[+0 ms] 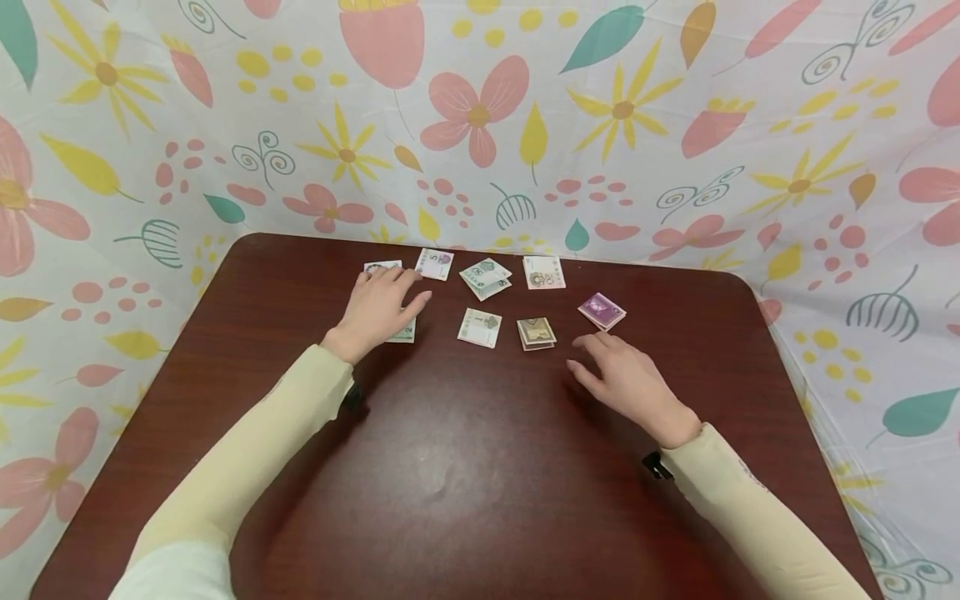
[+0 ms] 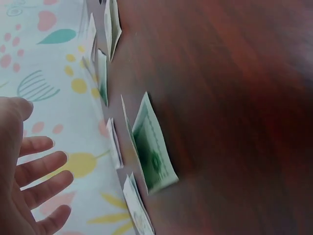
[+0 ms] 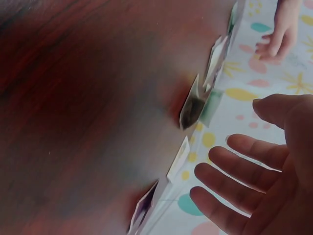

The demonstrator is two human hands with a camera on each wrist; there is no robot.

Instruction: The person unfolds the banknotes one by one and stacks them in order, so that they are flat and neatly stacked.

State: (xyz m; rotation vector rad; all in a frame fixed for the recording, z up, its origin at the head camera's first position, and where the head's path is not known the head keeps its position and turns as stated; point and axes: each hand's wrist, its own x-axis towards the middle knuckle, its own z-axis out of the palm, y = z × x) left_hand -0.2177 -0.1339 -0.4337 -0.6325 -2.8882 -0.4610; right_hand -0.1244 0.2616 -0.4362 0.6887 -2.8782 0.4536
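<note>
My left hand [image 1: 375, 308] hovers, fingers relaxed, over a folded green banknote [image 1: 403, 333] and partly hides it. In the left wrist view that green note [image 2: 159, 147] stands half unfolded, apart from the fingers. My right hand [image 1: 630, 379] holds nothing, its fingers loosely extended just in front of a folded purple banknote [image 1: 602, 311]. Left of its fingertips lies a folded brown banknote [image 1: 535, 332]. Beside that is a pale olive note [image 1: 480, 327] marked 1. The right wrist view also has the brown note [image 3: 191, 107], partly unfolded, beyond the spread fingers.
Along the back of the dark red-brown table [image 1: 435, 483] lie a pale note [image 1: 382, 264] partly behind the left hand, a purple-printed note [image 1: 435, 263] marked 5, a folded green-grey note [image 1: 486, 279] and a whitish note [image 1: 544, 272]. Patterned cloth [image 1: 480, 183] hangs close behind the table.
</note>
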